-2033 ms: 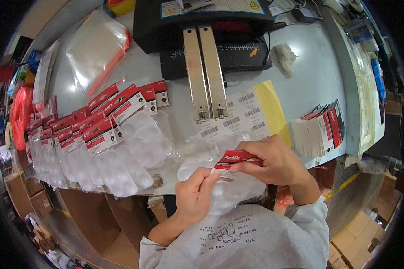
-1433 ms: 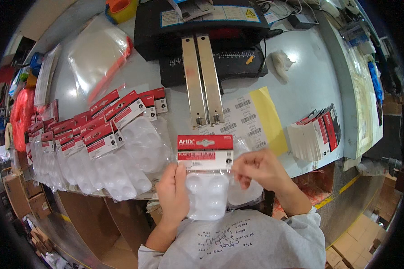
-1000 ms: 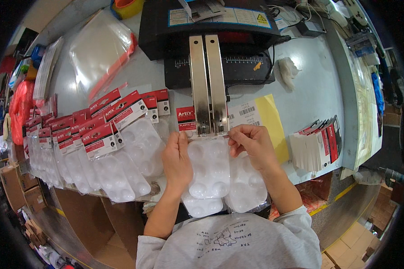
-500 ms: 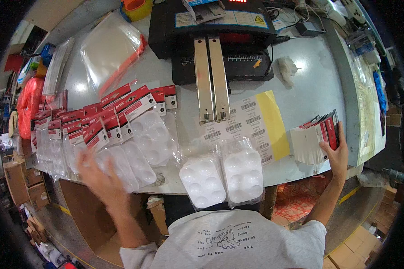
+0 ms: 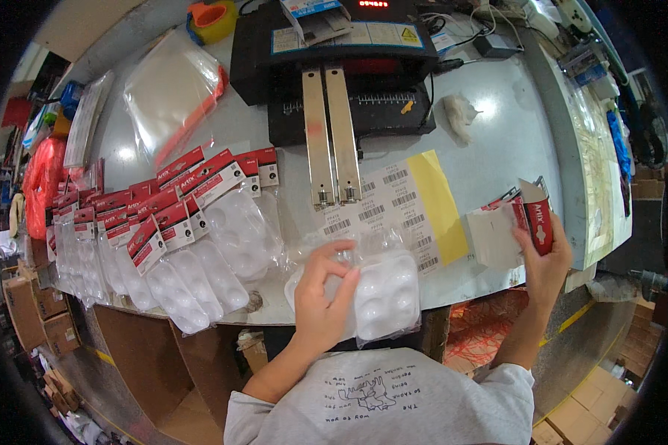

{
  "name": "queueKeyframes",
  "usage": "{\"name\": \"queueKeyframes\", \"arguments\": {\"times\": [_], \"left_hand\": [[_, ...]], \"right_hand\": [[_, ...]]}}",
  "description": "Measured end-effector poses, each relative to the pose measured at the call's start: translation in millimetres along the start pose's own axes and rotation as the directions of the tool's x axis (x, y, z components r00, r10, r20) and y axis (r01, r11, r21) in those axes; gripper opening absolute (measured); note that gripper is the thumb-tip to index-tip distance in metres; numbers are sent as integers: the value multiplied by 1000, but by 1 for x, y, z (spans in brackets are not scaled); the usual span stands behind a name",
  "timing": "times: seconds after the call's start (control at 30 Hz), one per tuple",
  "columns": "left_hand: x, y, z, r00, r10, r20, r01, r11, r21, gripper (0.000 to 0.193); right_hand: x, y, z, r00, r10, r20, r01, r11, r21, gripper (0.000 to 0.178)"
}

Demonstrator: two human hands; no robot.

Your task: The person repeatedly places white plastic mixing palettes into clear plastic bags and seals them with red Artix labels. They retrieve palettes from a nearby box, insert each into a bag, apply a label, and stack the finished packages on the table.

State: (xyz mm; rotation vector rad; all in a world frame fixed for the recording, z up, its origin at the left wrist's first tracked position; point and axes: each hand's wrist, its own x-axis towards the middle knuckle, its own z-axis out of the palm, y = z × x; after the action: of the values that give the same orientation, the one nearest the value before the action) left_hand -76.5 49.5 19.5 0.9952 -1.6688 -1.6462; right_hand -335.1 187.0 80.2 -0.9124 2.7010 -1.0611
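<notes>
— What's along the left edge of the worktop (image 5: 497, 141)?

— A fanned row of bagged trays (image 5: 163, 252), each white moulded tray in a clear bag with a red header card, overlapping one another and running up toward the middle. Behind them, near the back left corner, lies a loose clear bag (image 5: 167, 100) with an orange strip along one side, and an orange tape roll (image 5: 214, 18) sits at the back edge.

— And the left hand (image 5: 321, 300)?

— It's at the front edge, fingers bent and pinching the clear bag of the left tray (image 5: 308, 285). Most of that tray is hidden under the hand. Just beside it, touching, lies the right tray (image 5: 387, 297), white with round wells, also bagged, hanging a little over the front edge.

— What's behind those two?

— Barcode labels (image 5: 393, 204) on a white sheet, with a yellow sheet (image 5: 438, 204) alongside. Behind that the black sealing machine (image 5: 341, 59), with two metal bars (image 5: 332, 137) reaching toward the person.

— The right hand (image 5: 545, 256)?

— Out at the right end of the front edge, closed on a stack of cards (image 5: 508, 226), red on one face and white on the other. The thumb lies on the red top card, fingers wrapped behind. A crumpled white rag (image 5: 460, 115) lies farther back.
</notes>
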Motion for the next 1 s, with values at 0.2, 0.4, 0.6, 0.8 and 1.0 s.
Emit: {"name": "queueKeyframes", "arguments": {"times": [0.2, 0.4, 0.6, 0.8, 1.0], "left_hand": [[-22, 19, -18, 976, -209, 61, 215, 876, -431, 8], [-24, 30, -17, 983, -68, -171, 21, 964, -264, 8], [-18, 33, -14, 972, 47, -229, -79, 988, -131, 9], [-15, 33, -21, 985, -1, -170, -14, 996, -86, 10], [-17, 31, -22, 995, -96, 12, 96, 974, -207, 12]], "right_hand": [[-13, -76, 42, 755, -299, 584, 5, 892, 451, 46], [-28, -98, 57, 670, -291, 682, -82, 885, 458, 32], [-54, -96, 70, 763, -409, 500, 191, 882, 430, 17], [-56, -97, 71, 770, -331, 546, 126, 917, 378, 20], [-33, -97, 75, 733, -354, 581, 52, 881, 471, 25]]}}
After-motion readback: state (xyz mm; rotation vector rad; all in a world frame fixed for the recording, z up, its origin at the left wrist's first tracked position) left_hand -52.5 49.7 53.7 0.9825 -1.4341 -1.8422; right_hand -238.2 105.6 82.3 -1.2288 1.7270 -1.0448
